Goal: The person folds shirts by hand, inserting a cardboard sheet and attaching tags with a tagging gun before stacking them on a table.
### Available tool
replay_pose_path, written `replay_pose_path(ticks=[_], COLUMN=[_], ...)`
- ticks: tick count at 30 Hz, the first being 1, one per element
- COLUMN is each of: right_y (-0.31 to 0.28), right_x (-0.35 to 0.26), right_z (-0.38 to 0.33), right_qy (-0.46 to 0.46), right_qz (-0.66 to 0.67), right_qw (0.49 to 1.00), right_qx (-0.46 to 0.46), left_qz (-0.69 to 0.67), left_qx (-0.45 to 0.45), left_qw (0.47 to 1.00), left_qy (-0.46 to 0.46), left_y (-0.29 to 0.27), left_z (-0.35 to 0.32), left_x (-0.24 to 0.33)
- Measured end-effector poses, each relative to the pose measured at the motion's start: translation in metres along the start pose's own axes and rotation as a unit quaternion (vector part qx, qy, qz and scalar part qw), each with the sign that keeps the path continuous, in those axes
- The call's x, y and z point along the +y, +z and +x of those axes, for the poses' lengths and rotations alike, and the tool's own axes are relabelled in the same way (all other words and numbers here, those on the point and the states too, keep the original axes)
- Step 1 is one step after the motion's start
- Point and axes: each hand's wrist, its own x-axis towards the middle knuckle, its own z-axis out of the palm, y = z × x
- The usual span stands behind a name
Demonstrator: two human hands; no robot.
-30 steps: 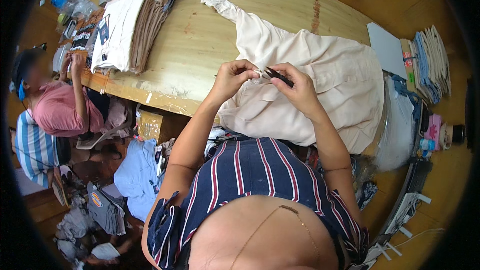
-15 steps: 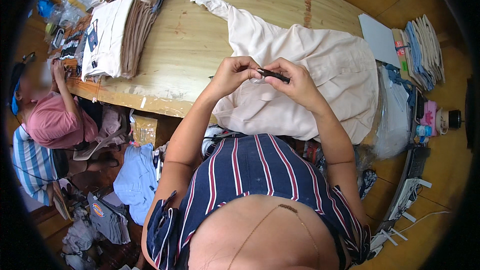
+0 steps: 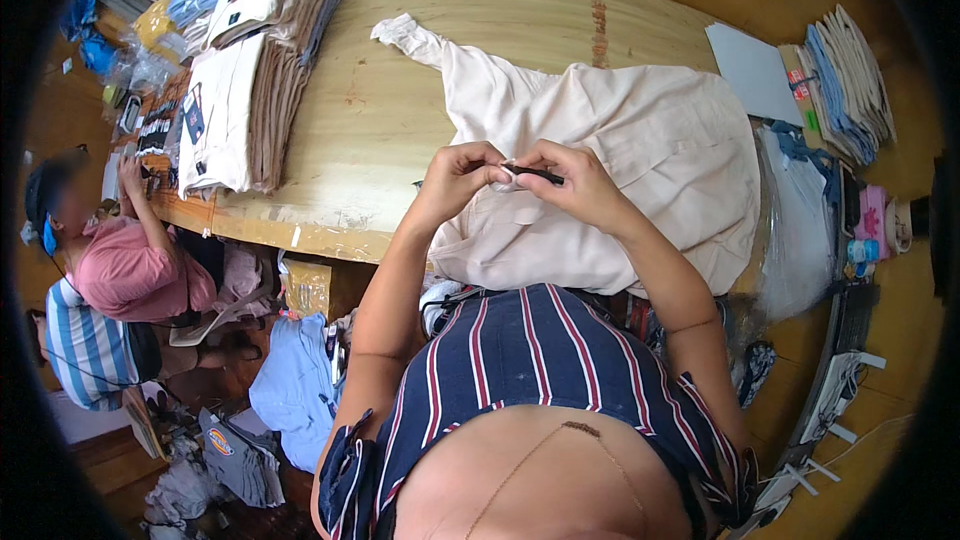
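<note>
A cream long-sleeved shirt [image 3: 690,175] lies spread on the wooden table [image 3: 400,80], one sleeve stretching to the far left. Above its near left part my two hands meet. My right hand [image 3: 585,188] is closed on a slim black tool [image 3: 540,175], whose kind I cannot make out; its tip points toward my left hand. The fingers of my left hand [image 3: 455,185] are pinched together beside that tip. A small pale bit, perhaps the shirt's cloth, shows between the hands; what the left fingers hold is mostly hidden.
Stacks of folded cream garments [image 3: 225,110] stand at the far left. At the right are a white board [image 3: 752,75], folded clothes [image 3: 850,80] and plastic-wrapped garments [image 3: 795,210]. A person in pink [image 3: 140,270] sits at the left table edge. Blue cloth [image 3: 295,390] hangs below.
The view has shifted slightly, so the table and stacks appear lower. My hands stay together over the shirt, and the black tool shows less of its length between my right fingers.
</note>
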Motion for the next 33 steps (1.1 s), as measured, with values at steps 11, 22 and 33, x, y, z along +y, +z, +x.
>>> replay_pose_path(ticks=[11, 22, 33], right_y=[-0.026, 0.020, -0.011], right_x=[0.045, 0.066, 0.121], right_z=[-0.008, 0.046, 0.054], right_qy=[0.037, 0.160, 0.141], right_qz=[-0.037, -0.365, -0.109], right_qw=[0.981, 0.917, 0.982], right_qx=[0.186, -0.031, 0.067], left_qz=[0.334, 0.398, 0.495], left_qx=[0.280, 0.339, 0.284], left_qw=[0.898, 0.846, 0.821], left_qy=[-0.063, -0.104, -0.019], left_y=[-0.003, 0.008, 0.048], left_z=[-0.022, -0.027, -0.044], left_x=[-0.043, -0.020, -0.092])
